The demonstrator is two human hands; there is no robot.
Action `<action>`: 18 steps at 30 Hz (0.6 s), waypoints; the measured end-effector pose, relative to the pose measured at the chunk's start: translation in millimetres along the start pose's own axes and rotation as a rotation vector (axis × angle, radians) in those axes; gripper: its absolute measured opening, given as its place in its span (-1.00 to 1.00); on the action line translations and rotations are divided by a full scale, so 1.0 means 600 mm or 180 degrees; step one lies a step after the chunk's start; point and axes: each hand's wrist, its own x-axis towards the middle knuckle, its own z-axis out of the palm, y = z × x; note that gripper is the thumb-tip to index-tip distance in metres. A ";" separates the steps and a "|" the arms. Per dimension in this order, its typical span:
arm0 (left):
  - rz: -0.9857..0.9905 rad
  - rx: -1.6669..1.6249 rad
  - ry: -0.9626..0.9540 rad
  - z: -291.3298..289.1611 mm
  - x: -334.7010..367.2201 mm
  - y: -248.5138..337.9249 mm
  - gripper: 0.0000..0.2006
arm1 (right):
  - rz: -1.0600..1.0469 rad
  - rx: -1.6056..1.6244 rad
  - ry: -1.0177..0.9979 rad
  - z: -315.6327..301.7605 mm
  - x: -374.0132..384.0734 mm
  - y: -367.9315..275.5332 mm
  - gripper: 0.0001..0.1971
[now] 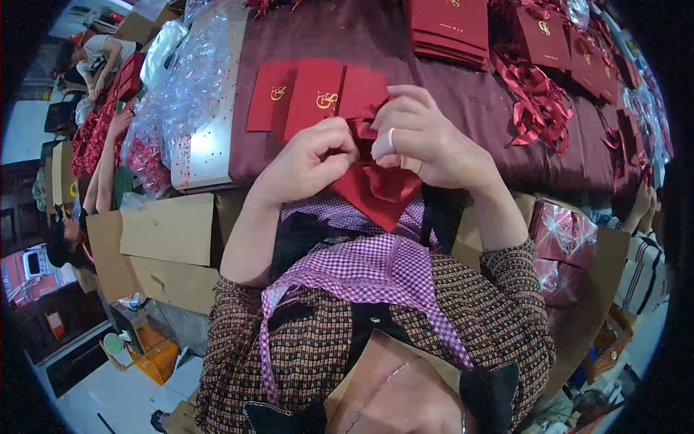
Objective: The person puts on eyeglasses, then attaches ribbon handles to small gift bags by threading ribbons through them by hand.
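Close together at the near edge of the cloth-covered table, both my hands work on a red paper gift bag (379, 197), its lower part pointing toward my lap. My left hand (311, 159) is closed in a pinch on a dark red satin ribbon (363, 130) at the bag's top. From the other side my right hand (430, 139), with a ring on one finger, pinches the same ribbon, its fingers curled. The fingertips partly hide the ribbon. Just beyond my hands, several flat red bags (311, 101) with gold emblems lie overlapped.
A stack of red bags (448, 32) stands at the far middle. Loose red ribbons (536, 108) lie to its right, beside more bags (546, 40). Clear plastic wrap (181, 94) covers the left side. Cardboard boxes (170, 228) flank me; other people sit at both sides.
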 end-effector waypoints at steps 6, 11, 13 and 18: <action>-0.0639 -0.1872 0.1532 -0.071 -0.024 -0.041 -0.92 | 0.0115 0.0003 0.0021 0.001 -0.014 -0.014 -0.86; -0.1136 -0.1028 0.2073 -0.064 -0.052 -0.066 -0.86 | 0.0282 -0.0351 0.0484 -0.001 -0.014 -0.006 -0.84; -0.1276 -0.0875 0.2168 -0.046 -0.065 -0.058 -0.82 | 0.0342 -0.0498 0.0678 0.003 -0.012 -0.001 -0.84; -0.1069 -0.1288 0.0628 0.028 -0.069 -0.020 -0.71 | 0.0585 -0.0282 0.0701 0.016 -0.010 0.006 -0.87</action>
